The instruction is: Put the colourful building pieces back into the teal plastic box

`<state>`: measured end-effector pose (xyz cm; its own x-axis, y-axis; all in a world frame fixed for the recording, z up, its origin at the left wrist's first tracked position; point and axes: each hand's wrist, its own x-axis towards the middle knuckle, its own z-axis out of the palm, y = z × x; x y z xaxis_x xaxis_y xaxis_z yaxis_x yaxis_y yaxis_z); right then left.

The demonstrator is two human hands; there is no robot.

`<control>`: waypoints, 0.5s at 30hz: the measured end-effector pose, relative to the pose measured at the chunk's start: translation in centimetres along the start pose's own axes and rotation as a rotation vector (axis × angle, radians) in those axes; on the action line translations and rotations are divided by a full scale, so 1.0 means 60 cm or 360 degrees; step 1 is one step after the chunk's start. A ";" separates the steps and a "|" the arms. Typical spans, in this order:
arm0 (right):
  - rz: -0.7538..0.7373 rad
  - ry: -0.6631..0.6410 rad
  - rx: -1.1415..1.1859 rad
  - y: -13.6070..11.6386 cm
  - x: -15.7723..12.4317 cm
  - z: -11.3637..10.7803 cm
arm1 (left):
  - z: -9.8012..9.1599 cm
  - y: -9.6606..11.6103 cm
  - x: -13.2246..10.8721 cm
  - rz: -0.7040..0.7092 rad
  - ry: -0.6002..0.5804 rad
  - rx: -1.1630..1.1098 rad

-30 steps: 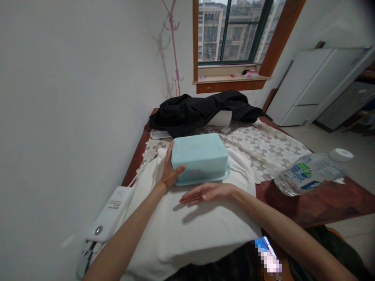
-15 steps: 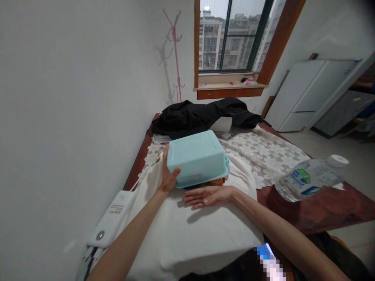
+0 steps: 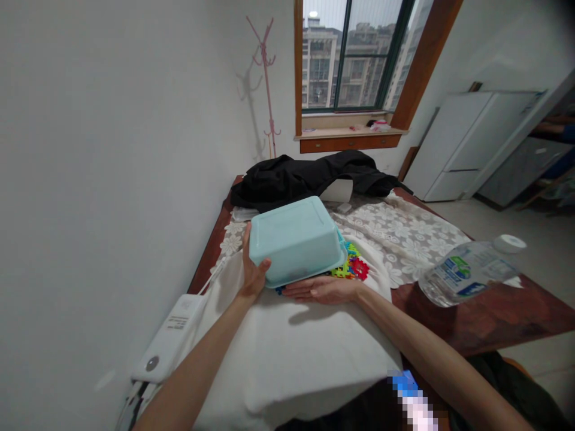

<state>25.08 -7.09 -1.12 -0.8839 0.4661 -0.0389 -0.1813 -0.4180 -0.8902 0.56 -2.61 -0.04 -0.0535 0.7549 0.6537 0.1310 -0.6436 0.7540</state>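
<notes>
Here we are over the worktop, and the pale blue box sits upside down on the white cloth, its base to the ceiling and its mouth facing the fabric. The left hand has it firmly — grip wrapped about the left end, thumb pressed on the near side, fingers running back along the end and partly hidden. That hold looks well chosen: one hand on the end seems enough to steer the box and keep it level or tipped as wanted. Out from under the right end shows a bunch of coloured pieces, yellow, green and red, with a bit of blue peeking out by the near left corner; how many more lie beneath, I can't tell. Now the right hand: it has hold of nothing, fingers straight and together, pointing left along the near rim. Laid like that, it reads as a low fence — likely there to stop the pieces straying off the near edge. Whether it actually touches the rim is too close to call. The white cloth probably gives the pieces a soft, plain ground, spread as it is over the lace cloth. The water bottle stands off to the right, well apart from the box, with the black garment heaped at the far end.
</notes>
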 end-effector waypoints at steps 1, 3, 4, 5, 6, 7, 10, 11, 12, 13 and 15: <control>0.0005 -0.0008 0.0008 0.001 0.001 -0.001 | -0.001 0.002 -0.001 0.0029 0.0000 0.0019; 0.0000 -0.0033 0.0028 0.006 0.003 -0.005 | -0.002 0.005 -0.004 0.0080 0.0006 0.0045; -0.0006 -0.0047 0.0037 0.008 0.004 -0.007 | -0.002 0.006 -0.005 0.0105 0.0007 0.0044; -0.0008 -0.0054 0.0045 0.010 0.005 -0.009 | -0.003 0.006 -0.007 0.0138 0.0014 0.0042; -0.0009 -0.0049 0.0055 0.013 0.006 -0.011 | -0.003 0.006 -0.009 0.0176 0.0022 0.0044; -0.0012 -0.0039 0.0067 0.015 0.006 -0.012 | -0.003 0.006 -0.010 0.0218 0.0037 0.0055; -0.0035 0.0006 0.0133 0.021 0.008 -0.016 | -0.002 0.002 -0.012 0.0322 0.0080 0.0096; -0.0039 0.0018 0.0161 0.022 0.008 -0.017 | -0.001 0.001 -0.012 0.0335 0.0091 0.0091; -0.0041 0.0026 0.0188 0.023 0.008 -0.017 | 0.000 -0.001 -0.012 0.0345 0.0101 0.0068; -0.0046 0.0037 0.0213 0.023 0.008 -0.016 | 0.001 -0.002 -0.011 0.0356 0.0114 0.0037; -0.0062 0.0048 0.0248 0.021 0.007 -0.014 | 0.000 -0.006 -0.010 0.0380 0.0157 -0.0023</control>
<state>24.83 -6.73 -2.65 -0.8618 0.5067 -0.0216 -0.2820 -0.5142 -0.8100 0.55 -2.85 -0.70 -0.1192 0.5659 0.8158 0.1375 -0.8043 0.5781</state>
